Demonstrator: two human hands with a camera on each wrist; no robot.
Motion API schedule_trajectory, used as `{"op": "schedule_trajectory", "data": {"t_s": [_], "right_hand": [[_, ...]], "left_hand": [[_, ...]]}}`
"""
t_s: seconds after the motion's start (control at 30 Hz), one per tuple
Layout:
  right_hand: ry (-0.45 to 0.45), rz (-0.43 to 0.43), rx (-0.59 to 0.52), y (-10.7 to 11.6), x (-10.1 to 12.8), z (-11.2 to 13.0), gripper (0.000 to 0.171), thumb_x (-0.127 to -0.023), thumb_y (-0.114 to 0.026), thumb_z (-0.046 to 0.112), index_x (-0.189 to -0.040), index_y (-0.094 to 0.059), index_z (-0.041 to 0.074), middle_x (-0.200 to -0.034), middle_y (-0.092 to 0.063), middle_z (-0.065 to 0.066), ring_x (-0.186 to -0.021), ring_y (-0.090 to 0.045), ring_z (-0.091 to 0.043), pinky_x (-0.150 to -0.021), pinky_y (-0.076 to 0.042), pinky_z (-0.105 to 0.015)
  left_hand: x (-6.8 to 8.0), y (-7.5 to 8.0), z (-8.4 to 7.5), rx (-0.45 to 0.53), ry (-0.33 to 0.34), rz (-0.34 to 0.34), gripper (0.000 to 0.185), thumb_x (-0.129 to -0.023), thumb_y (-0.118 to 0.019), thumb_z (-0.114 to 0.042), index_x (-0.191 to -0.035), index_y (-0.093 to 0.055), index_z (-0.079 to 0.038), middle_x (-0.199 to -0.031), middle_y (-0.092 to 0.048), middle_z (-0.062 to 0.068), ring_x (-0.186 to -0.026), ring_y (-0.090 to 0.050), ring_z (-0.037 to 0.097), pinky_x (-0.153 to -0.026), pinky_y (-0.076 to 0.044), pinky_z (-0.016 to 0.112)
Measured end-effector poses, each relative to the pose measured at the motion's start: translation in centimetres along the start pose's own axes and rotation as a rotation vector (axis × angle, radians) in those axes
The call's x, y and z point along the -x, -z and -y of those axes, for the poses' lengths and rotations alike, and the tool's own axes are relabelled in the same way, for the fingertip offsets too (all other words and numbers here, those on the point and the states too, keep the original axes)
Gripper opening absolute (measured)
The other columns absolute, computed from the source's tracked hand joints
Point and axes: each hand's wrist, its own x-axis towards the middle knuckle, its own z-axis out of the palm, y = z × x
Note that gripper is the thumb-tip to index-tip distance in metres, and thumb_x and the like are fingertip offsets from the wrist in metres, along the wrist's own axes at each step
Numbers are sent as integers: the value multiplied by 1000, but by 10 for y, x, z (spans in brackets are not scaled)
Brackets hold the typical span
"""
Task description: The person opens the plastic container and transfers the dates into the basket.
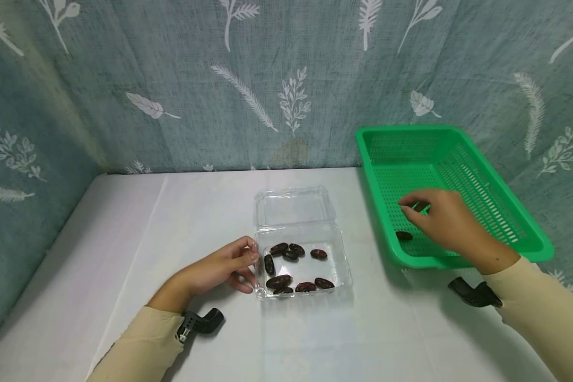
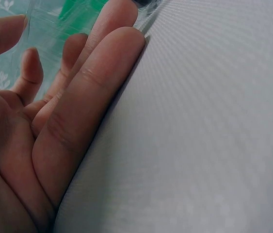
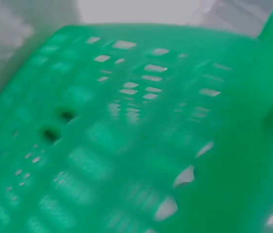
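Dates (image 1: pixel 296 268) in box (image 1: pixel 344 276) (basket (image 1: pixel 530 233) to its right).

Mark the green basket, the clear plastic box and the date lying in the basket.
green basket (image 1: pixel 535 241): head view, right rim.
clear plastic box (image 1: pixel 293 207): head view, open lid.
date in basket (image 1: pixel 404 235): head view, its middle.

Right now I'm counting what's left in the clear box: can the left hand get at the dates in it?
Probably yes. The left hand rests against the clear box, whose lid lies folded back, so the dates lie uncovered beside its fingers.
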Motion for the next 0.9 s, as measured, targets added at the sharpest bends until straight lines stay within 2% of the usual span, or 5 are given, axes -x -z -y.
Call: {"op": "schedule_trajectory", "data": {"t_s": [0.17,0.3,0.5,0.67,0.9], "right_hand": [[74,-105,-12,-1,2,23,13,-92,-70,7,-103,-76,6,-101,-74,-10,-86,-67,-22,-70,-57,-38],[106,-170,-56,-6,5,41,13,-90,-72,4,-101,-76,8,-97,-73,-4,-83,-65,-16,-70,-55,-26],[224,-301,-148,-17,8,64,20,-82,-75,-6,-97,-76,8,-90,-72,0,-79,-60,-7,-68,-49,-13],[267,-302,-288,-33,9,80,21,-82,-75,-6,-98,-76,8,-92,-72,1,-77,-59,-4,-68,-51,-12],[292,-265,-358,-62,3,90,20,-81,-75,-6,-96,-77,7,-91,-74,-1,-79,-64,-9,-66,-57,-19]], "left_hand": [[2,1,-2,-1,-2,8,30,-107,-47,-25,-120,-36,-1,-106,-50,10,-86,-70,22,-76,-65,43],[3,1,-3,-8,-1,5,31,-107,-47,-25,-120,-36,0,-107,-48,11,-86,-69,22,-76,-65,43],[3,0,-4,-11,-8,3,31,-107,-47,-25,-120,-36,1,-110,-48,12,-87,-70,23,-76,-65,43],[4,1,-2,-5,-6,2,28,-107,-47,-23,-119,-36,0,-108,-48,11,-87,-70,23,-76,-65,42],[3,1,-2,-4,-10,4,30,-107,-47,-25,-120,-37,0,-110,-48,11,-87,-69,23,-77,-65,43]]}}
